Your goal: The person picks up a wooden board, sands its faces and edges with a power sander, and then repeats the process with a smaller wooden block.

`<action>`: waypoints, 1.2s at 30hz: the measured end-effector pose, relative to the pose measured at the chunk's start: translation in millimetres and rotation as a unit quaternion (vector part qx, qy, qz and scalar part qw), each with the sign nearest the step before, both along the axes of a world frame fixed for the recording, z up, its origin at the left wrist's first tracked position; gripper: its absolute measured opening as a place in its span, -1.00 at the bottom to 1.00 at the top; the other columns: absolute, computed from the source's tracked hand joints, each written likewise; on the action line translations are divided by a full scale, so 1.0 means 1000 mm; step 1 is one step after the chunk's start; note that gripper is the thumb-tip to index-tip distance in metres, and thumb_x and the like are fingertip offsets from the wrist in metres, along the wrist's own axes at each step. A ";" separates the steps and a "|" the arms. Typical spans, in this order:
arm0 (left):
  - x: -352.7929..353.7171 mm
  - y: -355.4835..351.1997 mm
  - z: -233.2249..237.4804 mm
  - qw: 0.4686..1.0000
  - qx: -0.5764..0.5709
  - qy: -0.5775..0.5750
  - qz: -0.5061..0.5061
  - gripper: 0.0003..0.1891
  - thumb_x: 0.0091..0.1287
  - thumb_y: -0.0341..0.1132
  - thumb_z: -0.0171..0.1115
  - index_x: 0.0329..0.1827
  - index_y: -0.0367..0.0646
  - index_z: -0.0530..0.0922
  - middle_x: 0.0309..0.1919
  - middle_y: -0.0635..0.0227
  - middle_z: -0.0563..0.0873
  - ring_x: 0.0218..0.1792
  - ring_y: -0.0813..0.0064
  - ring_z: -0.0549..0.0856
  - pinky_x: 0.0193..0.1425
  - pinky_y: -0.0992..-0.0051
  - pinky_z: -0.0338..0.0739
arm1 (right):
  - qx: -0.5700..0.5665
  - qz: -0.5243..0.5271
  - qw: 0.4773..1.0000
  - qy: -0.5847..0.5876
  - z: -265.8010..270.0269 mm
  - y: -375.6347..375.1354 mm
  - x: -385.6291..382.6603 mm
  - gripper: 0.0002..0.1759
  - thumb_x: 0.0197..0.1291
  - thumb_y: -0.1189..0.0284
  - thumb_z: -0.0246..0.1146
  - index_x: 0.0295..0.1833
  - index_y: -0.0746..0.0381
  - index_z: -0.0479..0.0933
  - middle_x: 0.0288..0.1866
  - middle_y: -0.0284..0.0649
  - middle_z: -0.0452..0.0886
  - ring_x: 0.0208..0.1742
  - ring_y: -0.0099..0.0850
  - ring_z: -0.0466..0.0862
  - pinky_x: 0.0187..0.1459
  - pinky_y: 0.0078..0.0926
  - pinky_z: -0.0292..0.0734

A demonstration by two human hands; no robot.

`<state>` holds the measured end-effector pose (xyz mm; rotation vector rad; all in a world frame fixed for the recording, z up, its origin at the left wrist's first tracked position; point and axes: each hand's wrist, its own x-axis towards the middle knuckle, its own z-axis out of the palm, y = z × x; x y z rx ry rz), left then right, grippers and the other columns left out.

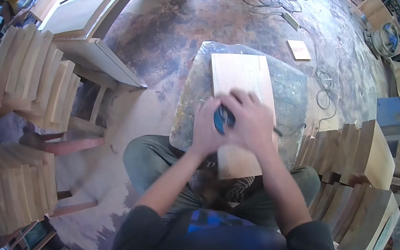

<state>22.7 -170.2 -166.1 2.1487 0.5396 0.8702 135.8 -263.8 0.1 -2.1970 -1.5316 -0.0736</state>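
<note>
Head view: we see a small blue power tool (223, 120) clamped between both our hands, pressed onto a pale rectangular wooden board (240, 75). Our left hand (206, 130) wraps the tool's left side. Our right hand (253, 121) covers its top and right side, and the closed fingers of the two hands touch. Beneath the grip the board lies on a worn grey slab (288, 88) and runs away from us. Well left of the grip stand stacks of pale curved wooden planks (22, 79). Further plank stacks (356, 164) sit to its lower right. Far beyond the grip, a grey cable (290, 0) coils on the stained floor.
</note>
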 end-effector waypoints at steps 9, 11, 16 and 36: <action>-0.012 -0.019 -0.008 0.994 -0.013 0.095 -0.046 0.17 0.12 0.26 0.68 0.72 -0.14 0.35 0.66 0.06 0.52 0.79 -0.12 0.36 0.80 -0.55 -0.10 | -0.010 -0.023 1.000 0.005 0.006 -0.022 -0.010 -0.23 -0.20 0.39 0.59 0.30 -0.14 0.76 0.21 -0.30 0.75 0.11 -0.16 0.80 0.02 -0.15 0.78; 0.026 0.014 -0.012 0.999 -0.004 0.027 -0.022 0.23 0.04 0.32 0.71 0.73 -0.09 0.35 0.66 0.06 0.52 0.78 -0.10 0.37 0.77 -0.59 -0.06 | -0.005 -0.041 0.999 -0.019 0.002 0.013 0.018 -0.25 -0.13 0.40 0.56 0.32 -0.17 0.75 0.21 -0.31 0.76 0.12 -0.15 0.81 0.03 -0.14 0.78; 0.099 0.084 0.002 0.998 0.013 0.055 -0.016 0.23 0.02 0.36 0.73 0.71 -0.08 0.38 0.65 0.04 0.53 0.77 -0.09 0.39 0.76 -0.59 -0.02 | 0.009 -0.050 0.998 -0.022 -0.007 0.071 0.082 -0.30 -0.03 0.41 0.53 0.35 -0.19 0.74 0.28 -0.34 0.77 0.20 -0.10 0.81 0.05 -0.10 0.78; 0.027 -0.015 0.010 0.986 -0.004 0.141 -0.090 0.20 0.06 0.36 0.68 0.72 -0.10 0.40 0.63 -0.01 0.56 0.78 -0.14 0.39 0.79 -0.59 -0.13 | -0.054 -0.079 0.995 0.012 0.014 -0.027 0.019 -0.25 -0.09 0.39 0.55 0.35 -0.23 0.73 0.22 -0.35 0.74 0.18 -0.17 0.80 -0.01 -0.10 0.81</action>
